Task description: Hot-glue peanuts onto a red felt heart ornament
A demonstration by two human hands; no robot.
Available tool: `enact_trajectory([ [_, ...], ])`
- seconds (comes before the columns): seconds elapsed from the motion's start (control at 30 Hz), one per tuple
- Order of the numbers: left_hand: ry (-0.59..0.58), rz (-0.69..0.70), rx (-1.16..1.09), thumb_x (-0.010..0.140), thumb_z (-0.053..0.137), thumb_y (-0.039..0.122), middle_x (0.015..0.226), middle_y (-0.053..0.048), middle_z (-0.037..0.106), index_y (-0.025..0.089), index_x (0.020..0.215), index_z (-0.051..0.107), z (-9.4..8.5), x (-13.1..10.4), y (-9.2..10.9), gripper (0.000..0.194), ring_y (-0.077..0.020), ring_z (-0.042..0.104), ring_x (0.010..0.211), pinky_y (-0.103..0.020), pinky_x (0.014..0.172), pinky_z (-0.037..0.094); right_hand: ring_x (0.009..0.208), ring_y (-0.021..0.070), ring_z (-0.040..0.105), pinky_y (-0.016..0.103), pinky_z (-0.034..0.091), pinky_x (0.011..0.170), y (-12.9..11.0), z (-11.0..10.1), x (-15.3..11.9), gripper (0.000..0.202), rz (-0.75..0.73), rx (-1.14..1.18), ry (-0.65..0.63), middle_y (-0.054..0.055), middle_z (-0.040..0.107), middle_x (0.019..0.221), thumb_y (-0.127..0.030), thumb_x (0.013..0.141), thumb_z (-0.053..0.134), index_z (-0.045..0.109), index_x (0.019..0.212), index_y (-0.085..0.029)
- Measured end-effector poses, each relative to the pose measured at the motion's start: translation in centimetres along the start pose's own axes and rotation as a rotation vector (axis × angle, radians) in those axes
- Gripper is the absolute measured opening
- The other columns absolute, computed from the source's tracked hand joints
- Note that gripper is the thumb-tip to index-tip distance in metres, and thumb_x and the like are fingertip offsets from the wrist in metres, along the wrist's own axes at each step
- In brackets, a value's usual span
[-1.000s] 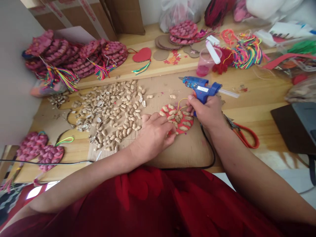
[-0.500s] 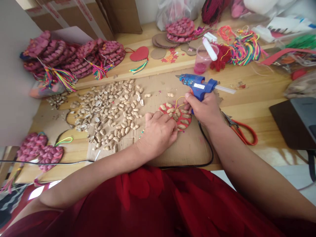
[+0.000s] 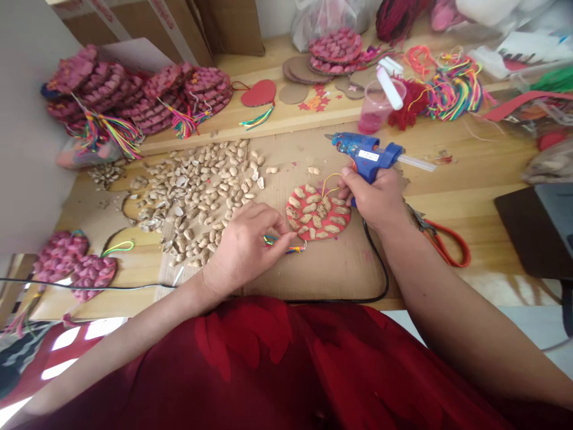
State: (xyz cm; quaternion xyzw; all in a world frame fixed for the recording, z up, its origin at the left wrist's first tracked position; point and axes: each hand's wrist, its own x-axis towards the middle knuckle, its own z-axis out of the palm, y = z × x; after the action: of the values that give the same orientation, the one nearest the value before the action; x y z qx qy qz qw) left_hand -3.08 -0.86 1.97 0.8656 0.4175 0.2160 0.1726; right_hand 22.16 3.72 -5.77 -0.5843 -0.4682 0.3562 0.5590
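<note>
My right hand (image 3: 377, 194) grips a blue glue gun (image 3: 358, 149), its nozzle pointing left and a clear glue stick coming out of its back. Left of that hand lies a red disc (image 3: 320, 235) bearing several peanut shells, with a yellow cord loop at its top. My left hand (image 3: 250, 242) hovers left of the disc, thumb and index fingertip close together; whether anything is pinched there I cannot make out. A colourful tassel (image 3: 295, 248) shows partly behind its thumb. Loose peanut shells (image 3: 201, 191) spread over the cardboard to the left.
Pink shell-covered discs (image 3: 94, 83) are stacked at the back left. A red heart (image 3: 258, 94), a plastic cup (image 3: 380, 104) and coloured cords (image 3: 456, 89) are at the back. Orange-handled pliers (image 3: 447, 242) lie right of my arm. A black cable (image 3: 378, 257) curves along the cardboard.
My left hand has moved left off the red disc, uncovering its peanut shells and the tassel. My right hand still holds the glue gun beside the disc. The view has shifted slightly.
</note>
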Motion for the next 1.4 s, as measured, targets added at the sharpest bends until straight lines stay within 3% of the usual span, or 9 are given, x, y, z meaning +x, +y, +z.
enact_trajectory([
  [0.2,-0.006,-0.068,-0.092,0.089,0.059,0.018,0.076,-0.002,0.063,0.018,0.075,0.058,0.7,-2.6,-1.1,0.014,-0.0147,0.058,0.074,-0.029,0.071,0.045,0.055,0.0206,0.064,0.027,0.051,0.041,-0.2,-0.1,-0.1,0.017,-0.046,0.008,-0.032,0.004,0.065,0.075,-0.036,0.087,0.072,0.067,0.087,-0.020],
  [0.4,0.012,-0.118,-0.182,0.092,0.063,0.027,0.078,-0.002,0.065,0.017,0.076,0.059,0.4,-3.8,-1.7,0.019,-0.0139,0.059,0.075,-0.027,0.070,0.044,0.053,0.0201,0.063,0.027,0.050,0.040,-0.3,-0.1,-0.1,0.017,-0.044,0.055,-0.044,0.002,0.065,0.073,-0.037,0.085,0.073,0.066,0.088,-0.021],
  [0.53,-0.014,-0.223,-0.274,0.091,0.065,0.030,0.078,-0.002,0.064,0.017,0.077,0.060,0.4,-4.4,-1.7,0.020,-0.0130,0.058,0.074,-0.026,0.069,0.044,0.054,0.0208,0.063,0.027,0.049,0.040,-0.1,-0.1,-0.1,0.018,-0.029,0.074,-0.036,0.003,0.065,0.073,-0.036,0.084,0.074,0.067,0.086,-0.020],
  [0.7,0.013,-0.421,-0.696,0.083,0.074,0.040,0.074,-0.001,0.064,0.016,0.077,0.061,0.7,-4.1,-1.7,0.028,-0.0122,0.057,0.068,-0.025,0.065,0.045,0.055,0.0209,0.064,0.025,0.048,0.039,-0.6,0.0,-0.1,0.024,-0.033,0.116,-0.024,0.004,0.065,0.073,-0.040,0.080,0.077,0.065,0.086,-0.019],
  [0.9,0.077,-0.499,-1.147,0.081,0.075,0.045,0.072,-0.001,0.061,0.016,0.081,0.064,0.3,-3.8,-1.3,0.032,-0.0110,0.052,0.067,-0.026,0.066,0.042,0.052,0.0181,0.061,0.021,0.044,0.038,-2.6,-0.6,-0.5,0.033,-0.018,0.194,0.006,0.004,0.064,0.072,-0.041,0.073,0.082,0.063,0.088,-0.018],
  [1.07,0.093,-0.568,-1.466,0.079,0.078,0.043,0.075,0.000,0.055,0.017,0.079,0.062,-0.4,-4.2,-1.0,0.030,-0.0104,0.049,0.069,-0.025,0.065,0.040,0.053,0.0196,0.060,0.023,0.042,0.037,-5.3,-0.9,-1.7,0.035,0.009,0.302,-0.004,0.004,0.064,0.073,-0.044,0.075,0.082,0.059,0.088,-0.021],
  [1.13,0.087,-0.579,-1.512,0.077,0.079,0.042,0.077,0.000,0.052,0.018,0.079,0.060,-0.6,-4.3,-0.9,0.031,-0.0113,0.050,0.072,-0.025,0.065,0.041,0.052,0.0196,0.058,0.022,0.041,0.037,-6.8,-0.5,-2.8,0.038,0.083,0.381,-0.069,0.003,0.063,0.070,-0.042,0.072,0.086,0.058,0.087,-0.022],
  [1.23,0.122,-0.529,-1.453,0.075,0.080,0.046,0.079,0.000,0.051,0.020,0.081,0.060,-0.7,-4.3,-0.7,0.034,-0.0124,0.051,0.074,-0.026,0.066,0.043,0.056,0.0199,0.058,0.023,0.044,0.040,-9.1,0.9,-5.1,0.036,0.169,0.458,-0.273,0.002,0.062,0.070,-0.034,0.072,0.089,0.061,0.091,-0.022],
  [1.4,0.283,-0.221,-1.083,0.085,0.074,0.040,0.077,-0.001,0.059,0.021,0.085,0.070,-1.1,-4.4,-0.4,0.019,-0.0121,0.053,0.072,-0.028,0.070,0.045,0.067,0.0192,0.065,0.020,0.047,0.046,-11.3,3.9,-8.9,0.027,0.245,0.531,-0.554,0.006,0.066,0.083,-0.024,0.082,0.084,0.063,0.099,-0.019],
])
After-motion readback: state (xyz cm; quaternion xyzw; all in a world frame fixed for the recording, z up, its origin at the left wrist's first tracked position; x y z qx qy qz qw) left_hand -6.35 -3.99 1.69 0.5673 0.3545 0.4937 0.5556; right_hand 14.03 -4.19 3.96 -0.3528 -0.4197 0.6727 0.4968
